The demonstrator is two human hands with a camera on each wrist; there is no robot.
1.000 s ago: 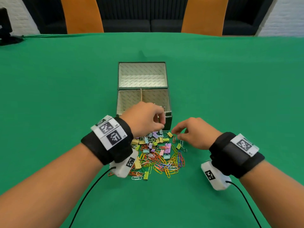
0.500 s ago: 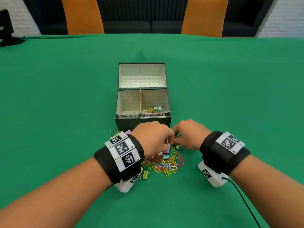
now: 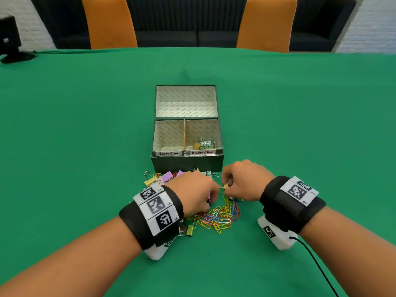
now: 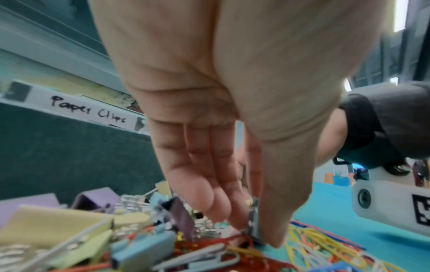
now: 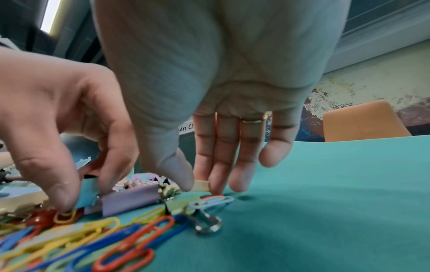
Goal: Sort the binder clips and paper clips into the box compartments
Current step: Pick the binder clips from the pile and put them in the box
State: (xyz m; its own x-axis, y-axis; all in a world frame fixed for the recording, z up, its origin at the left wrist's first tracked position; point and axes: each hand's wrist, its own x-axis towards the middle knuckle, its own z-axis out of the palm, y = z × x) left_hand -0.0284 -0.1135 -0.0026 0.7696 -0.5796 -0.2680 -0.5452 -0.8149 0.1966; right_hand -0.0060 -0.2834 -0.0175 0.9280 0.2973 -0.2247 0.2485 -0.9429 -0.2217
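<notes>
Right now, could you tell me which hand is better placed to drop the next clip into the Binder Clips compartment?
Right. The right hand pinches a yellow binder clip and sits nearer that compartment; the left hand is low in the pile.

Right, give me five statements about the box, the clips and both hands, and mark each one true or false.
1. The dark green cardboard box has binder clips in its compartment labelled Binder Clips. True.
2. The compartment labelled Paper Clips is full of paper clips. False: no clips show in it.
3. The right hand pinches a small yellow binder clip between thumb and fingers. True.
4. The left hand hovers over the box. False: it is down at the mixed pile of coloured clips in front of the box, its grip on a small grey binder clip.
5. The wide rear compartment holds binder clips. False: nothing shows in it.
</notes>
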